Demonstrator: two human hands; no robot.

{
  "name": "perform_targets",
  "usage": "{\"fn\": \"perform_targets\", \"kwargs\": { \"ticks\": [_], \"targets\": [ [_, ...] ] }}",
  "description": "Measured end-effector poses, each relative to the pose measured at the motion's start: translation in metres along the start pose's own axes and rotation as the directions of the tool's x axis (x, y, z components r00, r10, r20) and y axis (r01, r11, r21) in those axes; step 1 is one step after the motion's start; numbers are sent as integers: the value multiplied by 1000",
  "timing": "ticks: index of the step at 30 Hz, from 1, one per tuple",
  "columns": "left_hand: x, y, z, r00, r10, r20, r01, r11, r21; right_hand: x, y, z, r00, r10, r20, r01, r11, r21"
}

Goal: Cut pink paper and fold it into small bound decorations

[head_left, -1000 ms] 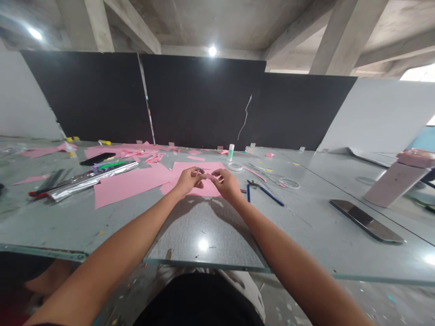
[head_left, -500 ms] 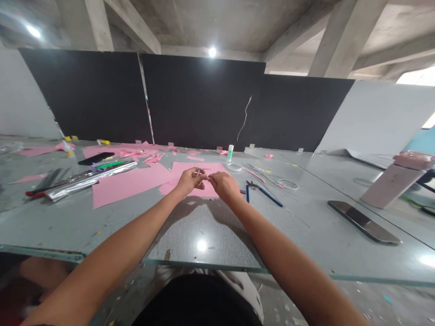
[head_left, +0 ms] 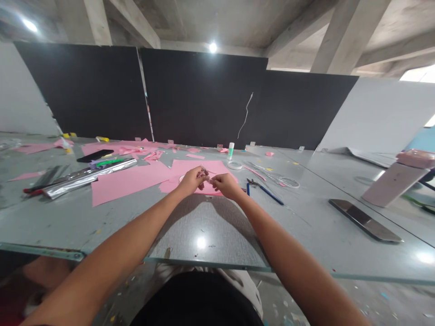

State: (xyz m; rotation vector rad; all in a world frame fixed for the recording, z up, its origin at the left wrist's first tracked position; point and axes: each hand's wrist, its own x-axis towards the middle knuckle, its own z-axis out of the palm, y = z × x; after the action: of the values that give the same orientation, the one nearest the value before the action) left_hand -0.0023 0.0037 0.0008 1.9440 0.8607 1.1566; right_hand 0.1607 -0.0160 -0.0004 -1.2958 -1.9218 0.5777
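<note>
A small pink piece (head_left: 209,180) sits between the left hand (head_left: 191,181) and right hand (head_left: 225,184), both pinching it above a pink sheet (head_left: 185,167); it looks pale, mostly hidden.

A white ring (head_left: 180,179) (partly covered) has appeared beside the left hand (head_left: 192,180)

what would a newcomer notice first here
Probably the bright pink paper strewn over the grey table, with the left hand and right hand close together above it in the middle. Then the large black panels along the table's back, and the pale bottle at the far right.
</note>
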Motion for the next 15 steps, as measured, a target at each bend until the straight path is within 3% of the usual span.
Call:
{"fn": "perform_targets", "kwargs": {
  "ticks": [6,12,15],
  "targets": [
    [2,-3,-2,998,-61,22,58,992,111,-4,-12,-8,997,-73,36,81,884,-460],
    [3,-3,-3,993,-68,100,52,987,154,-5,-13,-11,986,-61,153,134,838,-529],
    [3,1,-2,993,-120,7,119,991,66,-8,-9,-10,986,-115,124,163,842,-514]
  ]
}}
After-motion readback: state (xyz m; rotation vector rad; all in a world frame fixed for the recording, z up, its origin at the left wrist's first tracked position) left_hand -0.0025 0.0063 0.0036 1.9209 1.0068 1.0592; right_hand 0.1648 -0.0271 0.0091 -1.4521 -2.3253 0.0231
